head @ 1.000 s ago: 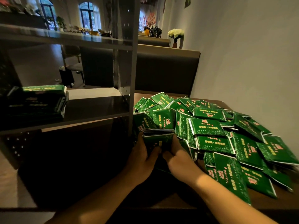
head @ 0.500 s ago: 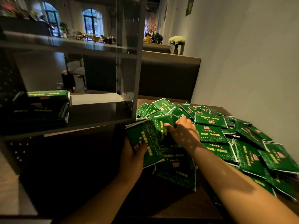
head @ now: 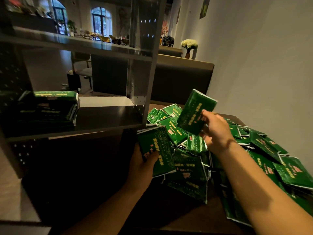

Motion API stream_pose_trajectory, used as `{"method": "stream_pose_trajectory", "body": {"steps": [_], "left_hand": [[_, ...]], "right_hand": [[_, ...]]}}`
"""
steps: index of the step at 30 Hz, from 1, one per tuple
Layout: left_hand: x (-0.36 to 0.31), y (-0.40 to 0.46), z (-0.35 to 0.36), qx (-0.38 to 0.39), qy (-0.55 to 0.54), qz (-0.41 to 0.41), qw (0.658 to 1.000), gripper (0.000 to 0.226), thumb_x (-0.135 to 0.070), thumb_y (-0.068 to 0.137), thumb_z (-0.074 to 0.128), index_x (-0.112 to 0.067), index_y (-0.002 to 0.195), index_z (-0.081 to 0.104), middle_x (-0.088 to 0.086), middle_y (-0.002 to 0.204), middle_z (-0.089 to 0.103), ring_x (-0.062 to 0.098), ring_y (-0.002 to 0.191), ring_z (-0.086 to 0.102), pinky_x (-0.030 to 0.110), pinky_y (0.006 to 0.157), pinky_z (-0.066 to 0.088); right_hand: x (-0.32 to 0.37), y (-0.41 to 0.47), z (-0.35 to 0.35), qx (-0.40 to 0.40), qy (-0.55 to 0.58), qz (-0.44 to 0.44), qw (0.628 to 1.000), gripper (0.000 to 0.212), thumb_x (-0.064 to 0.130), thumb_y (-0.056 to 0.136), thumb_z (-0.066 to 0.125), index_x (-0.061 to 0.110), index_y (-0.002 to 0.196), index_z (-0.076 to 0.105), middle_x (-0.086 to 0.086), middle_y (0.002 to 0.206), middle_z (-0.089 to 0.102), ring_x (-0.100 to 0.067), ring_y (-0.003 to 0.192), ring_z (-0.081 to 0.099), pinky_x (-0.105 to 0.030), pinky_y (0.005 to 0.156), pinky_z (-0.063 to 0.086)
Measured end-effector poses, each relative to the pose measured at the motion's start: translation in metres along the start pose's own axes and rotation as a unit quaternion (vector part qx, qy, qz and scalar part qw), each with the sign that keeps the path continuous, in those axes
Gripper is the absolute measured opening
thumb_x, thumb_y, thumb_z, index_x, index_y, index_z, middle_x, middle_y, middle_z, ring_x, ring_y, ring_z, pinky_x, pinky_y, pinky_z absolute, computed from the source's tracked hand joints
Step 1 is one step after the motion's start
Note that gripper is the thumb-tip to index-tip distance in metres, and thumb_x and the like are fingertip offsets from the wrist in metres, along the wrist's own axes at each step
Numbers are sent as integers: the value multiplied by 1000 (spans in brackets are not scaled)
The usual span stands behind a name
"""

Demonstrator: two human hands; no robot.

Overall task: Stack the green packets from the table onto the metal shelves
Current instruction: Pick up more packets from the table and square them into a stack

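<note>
Dim shelf (head: 101, 119), stack (head: 47, 107) murky; L hand (head: 142, 165), R hand (head: 215, 131) each grip packet.

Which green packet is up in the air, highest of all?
The packet in the right hand's grip, lifted clear above the pile; the others lie heaped or sit low.

Two hands (head: 142, 167), dozens of green packets (head: 189, 167), one metal shelving unit (head: 140, 65), one table (head: 186, 216)

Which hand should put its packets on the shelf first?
Probably the left hand: its bundle of packets sits right beside the shelf. The right hand holds one packet over the pile, farther away.
</note>
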State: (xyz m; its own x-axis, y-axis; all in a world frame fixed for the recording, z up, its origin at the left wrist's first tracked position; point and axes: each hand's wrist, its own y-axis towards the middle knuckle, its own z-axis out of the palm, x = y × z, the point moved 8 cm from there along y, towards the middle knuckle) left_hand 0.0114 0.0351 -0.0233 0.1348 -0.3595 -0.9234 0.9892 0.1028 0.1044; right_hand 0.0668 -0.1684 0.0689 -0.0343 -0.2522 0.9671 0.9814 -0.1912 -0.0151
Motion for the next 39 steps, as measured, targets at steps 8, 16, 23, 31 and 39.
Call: {"method": "stream_pose_trajectory", "body": {"steps": [8,16,23,31,39], "left_hand": [[0,-3,3,18,-15,-12,1000,37,2,90,51,-30,107,56,-4,98,69,9,81,71,23,59,55],[-3,-5,4,25,-5,-6,1000,39,4,91,49,-30,109,55,-1,101,67,7,80,70,22,58,55],[-8,-10,4,33,29,56,997,39,-11,77,56,-29,111,54,-9,97,71,8,90,69,23,68,56],[-13,-17,11,51,163,116,978,41,-20,87,59,-43,118,45,-10,115,64,4,108,61,26,86,53],[-14,-17,15,60,189,122,973,47,-3,94,51,-31,121,26,-2,121,52,-10,105,57,6,78,46]], "right_hand": [[-67,-19,-7,85,117,244,959,67,68,86,41,3,93,59,-10,81,64,-22,73,62,-32,69,52],[-79,-32,7,83,55,257,961,31,32,93,54,6,111,54,-12,83,67,-29,78,68,-40,72,57],[-47,-26,-4,-10,-13,40,999,29,14,94,57,18,122,52,-12,98,72,-28,89,69,-49,81,57],[-53,-46,17,64,-69,-11,995,22,10,98,50,24,110,63,-2,105,73,-22,95,70,-39,76,55],[-83,-68,36,138,-71,2,988,44,38,93,35,18,124,60,-11,119,67,-29,115,60,-51,100,45]]}}
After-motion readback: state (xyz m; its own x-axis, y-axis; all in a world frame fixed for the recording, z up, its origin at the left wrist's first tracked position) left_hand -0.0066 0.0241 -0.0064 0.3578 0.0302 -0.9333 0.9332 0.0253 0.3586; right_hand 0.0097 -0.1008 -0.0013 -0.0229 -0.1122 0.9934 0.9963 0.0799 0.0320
